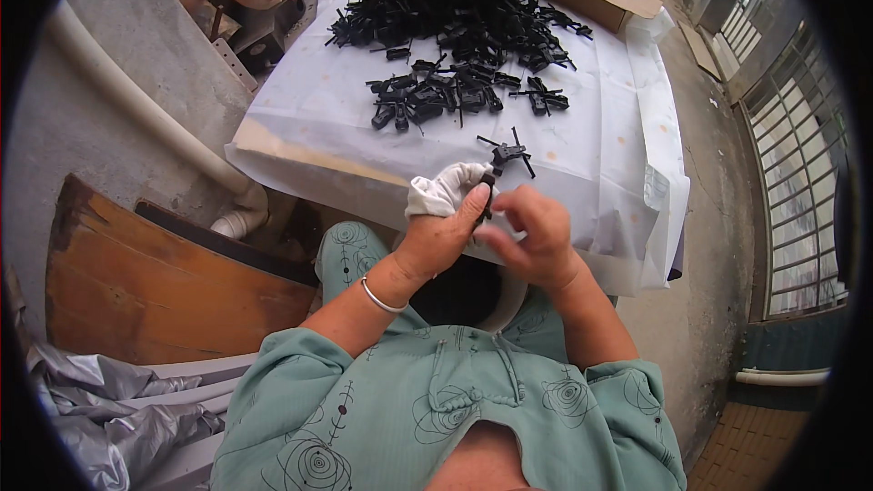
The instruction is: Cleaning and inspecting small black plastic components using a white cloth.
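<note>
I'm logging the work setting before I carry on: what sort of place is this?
Likely a makeshift workspace in a yard or passage: a sheet-covered table bearing small black parts, a thick pale pipe at left and a barred window at right.

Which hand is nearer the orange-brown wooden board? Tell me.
Left: the left hand is right of the board; the right hand lies farther right, past the left.

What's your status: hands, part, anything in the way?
Left hand: partly in white cloth, pinching small black plastic part. Right hand: beside it, seemingly open. Possible obstruction: spindly black plastic piece just ahead.
</note>
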`<action>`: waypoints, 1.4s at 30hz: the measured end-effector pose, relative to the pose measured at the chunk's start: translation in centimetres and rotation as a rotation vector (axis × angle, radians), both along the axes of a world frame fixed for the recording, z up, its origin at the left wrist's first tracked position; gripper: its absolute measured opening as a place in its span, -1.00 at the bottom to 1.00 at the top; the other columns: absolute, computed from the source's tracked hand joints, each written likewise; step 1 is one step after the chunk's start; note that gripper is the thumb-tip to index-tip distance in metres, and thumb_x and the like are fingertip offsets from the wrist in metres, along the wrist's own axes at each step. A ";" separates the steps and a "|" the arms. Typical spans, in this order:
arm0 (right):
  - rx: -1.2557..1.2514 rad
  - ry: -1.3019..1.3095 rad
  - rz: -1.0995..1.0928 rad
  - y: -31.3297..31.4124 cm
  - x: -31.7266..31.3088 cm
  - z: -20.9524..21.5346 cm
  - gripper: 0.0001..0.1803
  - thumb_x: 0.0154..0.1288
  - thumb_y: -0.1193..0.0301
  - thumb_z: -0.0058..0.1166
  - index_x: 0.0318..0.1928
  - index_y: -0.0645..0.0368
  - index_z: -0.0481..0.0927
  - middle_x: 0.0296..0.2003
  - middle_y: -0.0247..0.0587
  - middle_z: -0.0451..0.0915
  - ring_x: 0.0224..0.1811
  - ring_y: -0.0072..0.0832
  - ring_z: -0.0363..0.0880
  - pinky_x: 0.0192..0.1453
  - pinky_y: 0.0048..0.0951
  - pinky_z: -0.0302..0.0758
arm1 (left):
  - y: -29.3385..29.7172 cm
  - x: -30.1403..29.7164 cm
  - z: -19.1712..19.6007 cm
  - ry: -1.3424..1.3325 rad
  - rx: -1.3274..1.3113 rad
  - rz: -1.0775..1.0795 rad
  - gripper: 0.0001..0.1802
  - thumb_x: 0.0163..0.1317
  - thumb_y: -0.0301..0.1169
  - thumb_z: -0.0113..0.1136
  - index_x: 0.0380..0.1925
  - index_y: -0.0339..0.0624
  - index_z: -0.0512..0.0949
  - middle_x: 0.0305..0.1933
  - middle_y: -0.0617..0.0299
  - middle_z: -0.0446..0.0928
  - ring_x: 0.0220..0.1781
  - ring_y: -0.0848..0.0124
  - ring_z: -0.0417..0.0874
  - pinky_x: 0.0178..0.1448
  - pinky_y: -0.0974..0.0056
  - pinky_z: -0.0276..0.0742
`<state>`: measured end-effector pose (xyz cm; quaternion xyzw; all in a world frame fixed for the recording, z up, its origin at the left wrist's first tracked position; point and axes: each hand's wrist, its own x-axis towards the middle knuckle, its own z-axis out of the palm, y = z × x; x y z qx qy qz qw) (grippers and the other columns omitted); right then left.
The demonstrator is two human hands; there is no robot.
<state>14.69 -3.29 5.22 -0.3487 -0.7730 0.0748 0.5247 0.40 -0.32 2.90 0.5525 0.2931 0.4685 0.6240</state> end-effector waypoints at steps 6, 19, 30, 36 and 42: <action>-0.254 0.165 -0.287 0.0 -1.0 -1.2 -0.80 0.09 0.42 0.21 -0.42 0.20 0.44 -0.67 -0.41 0.27 -0.63 -0.72 0.15 -0.58 -0.63 0.14 | 0.1 -0.5 -0.1 0.025 -0.043 -0.108 -0.72 0.29 -0.43 -0.01 -0.02 -0.26 0.35 -0.23 0.32 0.46 -0.41 0.68 0.41 -0.40 0.57 0.37; -0.588 0.053 -0.083 0.6 -0.2 -2.0 -0.74 0.35 0.37 -0.11 -0.43 0.30 0.45 -0.57 -0.37 0.43 -0.53 -0.63 0.29 -0.42 -0.56 0.31 | 0.3 -0.8 0.2 0.517 0.601 0.243 -0.71 0.08 -0.56 0.13 -0.15 -0.38 0.48 -0.25 0.17 0.53 -0.36 0.56 0.50 -0.27 0.47 0.47; -0.724 0.372 0.160 0.4 -0.6 -4.4 -0.69 0.38 0.34 -0.17 -0.46 0.26 0.45 -0.56 -0.48 0.40 -0.52 -0.75 0.29 -0.41 -0.62 0.33 | 0.0 -0.9 0.4 0.470 0.458 0.143 -0.69 0.03 -0.55 0.08 -0.16 -0.37 0.49 -0.23 -0.04 0.54 -0.21 0.16 0.59 -0.08 0.27 0.49; -0.851 0.458 0.045 0.7 -1.7 -4.8 -0.70 0.38 0.35 -0.18 -0.44 0.27 0.46 -0.55 -0.48 0.41 -0.52 -0.73 0.31 -0.41 -0.60 0.34 | 0.3 -0.9 -0.1 0.686 0.718 0.214 -0.71 0.01 -0.57 0.05 -0.19 -0.36 0.50 -0.24 -0.07 0.54 -0.21 0.12 0.58 -0.10 0.25 0.50; -0.911 0.547 0.116 0.6 -1.6 -3.7 -0.73 0.37 0.33 -0.15 -0.38 0.25 0.51 -0.60 -0.48 0.39 -0.54 -0.73 0.25 -0.46 -0.62 0.27 | 0.9 -1.0 -1.1 0.613 0.701 0.219 -0.71 0.08 -0.53 0.07 -0.14 -0.33 0.46 -0.24 0.03 0.53 -0.24 0.26 0.57 -0.14 0.30 0.48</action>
